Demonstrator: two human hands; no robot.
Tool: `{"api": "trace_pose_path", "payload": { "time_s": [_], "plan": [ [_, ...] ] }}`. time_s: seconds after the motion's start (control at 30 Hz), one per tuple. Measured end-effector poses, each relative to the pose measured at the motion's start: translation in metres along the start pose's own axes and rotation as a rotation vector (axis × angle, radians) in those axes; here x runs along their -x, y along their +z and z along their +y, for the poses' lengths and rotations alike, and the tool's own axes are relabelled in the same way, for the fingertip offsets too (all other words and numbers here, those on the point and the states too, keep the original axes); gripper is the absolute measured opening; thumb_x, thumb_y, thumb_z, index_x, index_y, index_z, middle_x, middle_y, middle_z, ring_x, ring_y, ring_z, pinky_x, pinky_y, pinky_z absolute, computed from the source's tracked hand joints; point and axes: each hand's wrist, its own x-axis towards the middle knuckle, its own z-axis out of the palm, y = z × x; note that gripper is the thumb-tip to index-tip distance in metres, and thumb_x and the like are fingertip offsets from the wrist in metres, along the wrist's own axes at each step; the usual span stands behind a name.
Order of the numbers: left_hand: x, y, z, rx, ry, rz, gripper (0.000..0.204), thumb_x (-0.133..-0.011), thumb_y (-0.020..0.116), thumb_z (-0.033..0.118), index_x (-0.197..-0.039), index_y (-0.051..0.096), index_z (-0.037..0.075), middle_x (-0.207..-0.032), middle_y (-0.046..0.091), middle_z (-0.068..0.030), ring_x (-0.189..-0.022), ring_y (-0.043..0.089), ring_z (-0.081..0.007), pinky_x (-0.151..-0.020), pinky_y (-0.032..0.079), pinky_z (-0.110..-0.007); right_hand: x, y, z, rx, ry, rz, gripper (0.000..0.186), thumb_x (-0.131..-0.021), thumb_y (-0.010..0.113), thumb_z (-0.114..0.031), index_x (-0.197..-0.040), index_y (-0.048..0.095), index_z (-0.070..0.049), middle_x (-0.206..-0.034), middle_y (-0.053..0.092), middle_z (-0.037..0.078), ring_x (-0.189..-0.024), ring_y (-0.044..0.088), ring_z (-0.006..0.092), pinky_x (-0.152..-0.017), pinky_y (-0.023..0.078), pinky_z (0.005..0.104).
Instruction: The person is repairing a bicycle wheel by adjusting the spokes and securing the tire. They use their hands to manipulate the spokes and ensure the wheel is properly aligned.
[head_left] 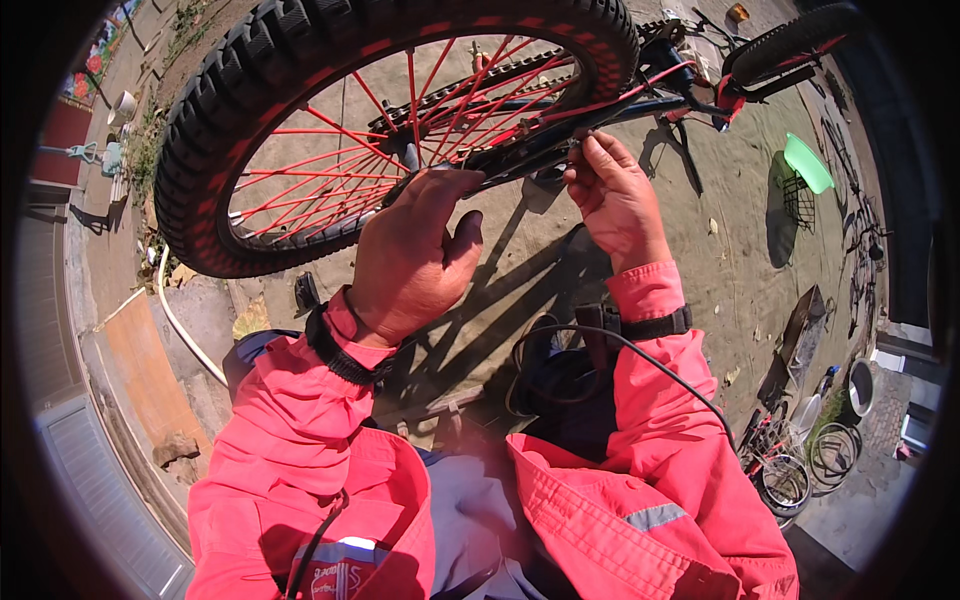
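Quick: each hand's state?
Left hand: at the bicycle, grip hidden, cannot be told.
Right hand: pinched closed; what it holds, if anything, cannot be told.

bicycle (525, 150) | red-spoked wheel (412, 155) nearest | knobby black tyre (200, 150) | dark frame (645, 107) stretching rightward

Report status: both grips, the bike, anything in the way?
Left grip by bike tyre; right grip at dark frame tube. What either holds, can't tell. Black cable across right sleeve.
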Motion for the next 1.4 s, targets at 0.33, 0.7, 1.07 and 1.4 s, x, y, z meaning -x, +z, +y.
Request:
{"api": "trace_pose_path", "payload": {
  "time_s": [0.33, 0.7, 1.07, 1.4],
  "plan": [
    [0.003, 0.006, -0.001, 0.063, 0.024, 0.039, 0.036, -0.087, 0.072, 0.002, -0.122, 0.066, 0.005, -0.104, 0.068, -0.0113, -0.058, 0.060, -0.0179, -0.057, 0.048, -0.032, 0.001, 0.008, -0.008, 0.161, -0.020, -0.053, 0.017, -0.103, 0.064, -0.012, -0.120, 0.067, -0.009, -0.104, 0.078, 0.008, -0.081, 0.075, 0.0156, -0.061, 0.054, 0.0244],
    [0.003, 0.006, 0.000, 0.054, 0.034, 0.032, 0.034, -0.087, 0.072, 0.003, -0.121, 0.068, 0.006, -0.103, 0.068, -0.0121, -0.059, 0.061, -0.0200, -0.058, 0.049, -0.034, -0.006, 0.022, -0.002, 0.365, -0.166, 0.002, 0.019, -0.103, 0.067, -0.011, -0.120, 0.072, -0.006, -0.104, 0.078, 0.004, -0.074, 0.073, 0.0111, -0.056, 0.045, 0.0202],
    [0.007, 0.017, -0.001, 0.097, 0.050, -0.022, 0.036, -0.087, 0.072, 0.004, -0.122, 0.066, 0.005, -0.110, 0.070, -0.0143, -0.074, 0.068, -0.0281, -0.065, 0.054, -0.037, -0.006, 0.038, 0.012, 0.585, -0.362, 0.028, 0.017, -0.099, 0.070, -0.003, -0.116, 0.070, -0.002, -0.101, 0.076, 0.005, -0.071, 0.070, 0.0104, -0.054, 0.049, 0.0209],
    [0.007, 0.016, -0.002, 0.109, 0.039, -0.052, 0.033, -0.089, 0.071, 0.004, -0.122, 0.066, 0.004, -0.113, 0.070, -0.0133, -0.074, 0.069, -0.0284, -0.066, 0.056, -0.037, -0.010, 0.034, 0.023, 0.491, -0.416, -0.017, 0.015, -0.098, 0.066, 0.005, -0.113, 0.068, 0.002, -0.105, 0.072, 0.006, -0.078, 0.067, 0.0091, -0.065, 0.059, 0.0241]
  ]
}}
